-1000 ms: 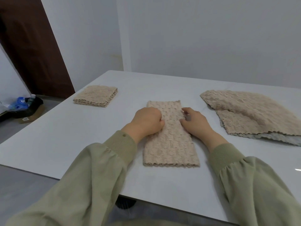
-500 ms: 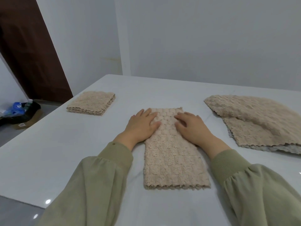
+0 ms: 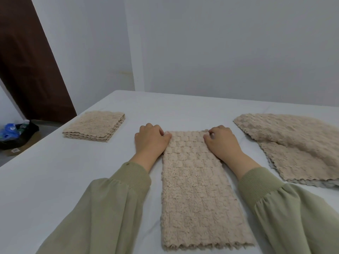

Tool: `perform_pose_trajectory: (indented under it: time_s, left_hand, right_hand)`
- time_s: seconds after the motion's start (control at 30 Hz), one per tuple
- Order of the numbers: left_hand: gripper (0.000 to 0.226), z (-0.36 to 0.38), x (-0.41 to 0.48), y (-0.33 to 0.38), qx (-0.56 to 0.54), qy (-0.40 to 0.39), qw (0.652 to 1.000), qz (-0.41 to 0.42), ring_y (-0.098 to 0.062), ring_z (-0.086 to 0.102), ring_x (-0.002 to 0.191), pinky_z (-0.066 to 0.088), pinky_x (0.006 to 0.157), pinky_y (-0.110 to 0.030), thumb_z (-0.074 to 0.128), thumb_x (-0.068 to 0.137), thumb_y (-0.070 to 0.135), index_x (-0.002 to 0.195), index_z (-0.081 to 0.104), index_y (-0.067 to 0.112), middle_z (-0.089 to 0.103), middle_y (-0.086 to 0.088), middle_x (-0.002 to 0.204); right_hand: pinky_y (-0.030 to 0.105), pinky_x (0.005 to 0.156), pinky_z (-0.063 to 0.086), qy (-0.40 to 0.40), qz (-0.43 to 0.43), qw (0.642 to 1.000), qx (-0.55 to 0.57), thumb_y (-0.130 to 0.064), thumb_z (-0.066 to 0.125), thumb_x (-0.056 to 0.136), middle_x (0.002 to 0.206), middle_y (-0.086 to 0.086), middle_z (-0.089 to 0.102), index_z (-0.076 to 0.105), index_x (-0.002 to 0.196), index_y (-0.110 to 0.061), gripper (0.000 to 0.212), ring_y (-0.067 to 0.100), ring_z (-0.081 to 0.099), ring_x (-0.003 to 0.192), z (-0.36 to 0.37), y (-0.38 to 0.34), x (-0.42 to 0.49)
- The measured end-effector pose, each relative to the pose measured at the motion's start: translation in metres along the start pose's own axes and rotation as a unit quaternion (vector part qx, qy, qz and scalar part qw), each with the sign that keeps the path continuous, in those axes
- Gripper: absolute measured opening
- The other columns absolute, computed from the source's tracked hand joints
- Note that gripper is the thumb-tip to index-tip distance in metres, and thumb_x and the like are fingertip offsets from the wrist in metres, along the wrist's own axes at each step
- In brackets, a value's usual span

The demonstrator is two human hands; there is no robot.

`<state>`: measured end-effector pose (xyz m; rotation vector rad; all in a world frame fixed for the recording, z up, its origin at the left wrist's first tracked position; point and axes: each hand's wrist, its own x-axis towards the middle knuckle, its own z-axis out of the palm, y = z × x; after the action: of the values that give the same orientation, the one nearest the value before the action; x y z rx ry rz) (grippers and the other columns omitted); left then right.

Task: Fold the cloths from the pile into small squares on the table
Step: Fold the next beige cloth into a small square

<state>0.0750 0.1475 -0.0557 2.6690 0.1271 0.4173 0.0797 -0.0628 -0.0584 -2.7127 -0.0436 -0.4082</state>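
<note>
A stack (image 3: pixel 94 126) is folded; left hand (image 3: pixel 150 142) and right hand (image 3: pixel 222 143) pinch far corners of the half-folded strip (image 3: pixel 194 189); the pile (image 3: pixel 293 136) waits.

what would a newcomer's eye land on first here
A long beige cloth strip lies in the middle, with the left hand and right hand each pinching a far corner. A neat stack of folded squares sits at the left; a loose pile of unfolded cloths lies at the right.
</note>
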Motion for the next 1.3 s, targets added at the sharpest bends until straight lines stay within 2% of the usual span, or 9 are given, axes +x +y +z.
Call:
perform_pose_trajectory:
  time_s: [0.23,0.43,0.53,0.73,0.9,1.03,1.1,1.2,1.3]
  left_hand:
    - [0.024,-0.003,0.001,0.002,-0.035,-0.028,0.999,0.001,-0.021,0.044,0.11,0.035,0.089,-0.035,0.06,0.082,0.051,0.087,0.06,0.028,0.055,0.003,0.105]
    - [0.018,-0.008,-0.004,0.003,-0.135,-0.038,0.99,0.01,-0.016,0.054,0.092,0.044,0.085,-0.035,0.066,0.08,0.035,0.072,0.052,0.029,0.057,0.011,0.084]
    - [0.02,-0.009,-0.004,0.003,-0.215,-0.036,0.976,0.01,-0.013,0.056,0.079,0.045,0.071,-0.028,0.069,0.079,0.028,0.071,0.051,0.028,0.059,0.009,0.079]
    - [0.021,-0.012,-0.007,0.011,-0.369,-0.039,0.928,0.009,-0.005,0.048,0.054,0.037,0.053,-0.013,0.067,0.085,0.014,0.076,0.05,0.024,0.056,0.006,0.063]
    - [0.024,-0.011,-0.006,0.011,-0.41,-0.036,0.911,0.018,-0.001,0.044,0.045,0.037,0.049,-0.011,0.065,0.084,0.003,0.078,0.05,0.02,0.051,0.008,0.053]
    - [0.025,-0.009,-0.004,0.008,-0.424,-0.037,0.905,0.015,-0.006,0.046,0.05,0.039,0.053,-0.015,0.065,0.083,0.0,0.08,0.052,0.02,0.05,0.01,0.052]
    - [0.024,-0.008,-0.003,0.007,-0.423,-0.034,0.905,0.017,-0.008,0.045,0.052,0.04,0.055,-0.015,0.066,0.083,0.0,0.083,0.054,0.021,0.05,0.006,0.055]
    - [0.024,-0.007,-0.003,0.005,-0.42,-0.02,0.907,0.019,-0.005,0.041,0.049,0.038,0.053,-0.009,0.066,0.083,0.0,0.091,0.057,0.02,0.045,0.005,0.054]
    - [0.034,-0.007,-0.002,0.003,-0.422,-0.017,0.906,0.015,-0.005,0.045,0.053,0.04,0.062,-0.009,0.067,0.081,-0.002,0.105,0.058,0.021,0.045,0.006,0.056]
  right_hand:
    - [0.036,0.093,0.038,-0.033,0.006,0.999,0.013,-0.03,0.05,0.09,0.122,0.01,0.054,0.056,0.116,-0.01,0.034,0.028,0.046,0.114,-0.004,-0.003,0.0]
    - [0.036,0.091,0.04,-0.032,0.025,0.999,0.034,-0.031,0.056,0.084,0.107,0.004,0.054,0.055,0.089,-0.017,0.015,0.026,0.047,0.107,-0.006,-0.004,-0.001]
    - [0.036,0.089,0.041,-0.029,0.026,0.998,0.04,-0.031,0.057,0.082,0.102,0.002,0.054,0.055,0.082,-0.018,0.014,0.025,0.049,0.103,-0.006,-0.004,-0.001]
    - [0.039,0.102,0.036,-0.046,0.022,0.998,0.037,-0.041,0.052,0.087,0.131,0.006,0.051,0.054,0.122,-0.014,0.044,0.025,0.043,0.122,-0.003,0.0,0.002]
    - [0.034,0.08,0.041,-0.034,0.031,0.997,0.068,-0.043,0.051,0.087,0.101,0.004,0.058,0.055,0.086,-0.016,0.028,0.024,0.052,0.097,-0.005,-0.001,0.004]
    - [0.033,0.077,0.045,-0.047,0.041,0.993,0.096,-0.035,0.058,0.085,0.091,-0.001,0.058,0.056,0.082,-0.018,0.017,0.022,0.055,0.089,-0.009,-0.003,0.003]
    - [0.033,0.073,0.051,-0.029,0.057,0.983,0.175,-0.025,0.062,0.083,0.082,0.001,0.061,0.055,0.078,-0.02,0.01,0.02,0.059,0.076,-0.011,-0.002,0.001]
    - [0.018,0.046,0.044,-0.002,0.067,0.94,0.334,-0.005,0.065,0.082,0.057,0.002,0.056,0.053,0.072,-0.014,0.019,0.005,0.047,0.039,-0.015,-0.004,-0.001]
    - [0.008,0.047,0.037,0.012,0.065,0.913,0.403,0.006,0.068,0.079,0.045,-0.01,0.054,0.056,0.071,-0.016,0.026,-0.003,0.043,0.038,-0.016,-0.005,0.0]
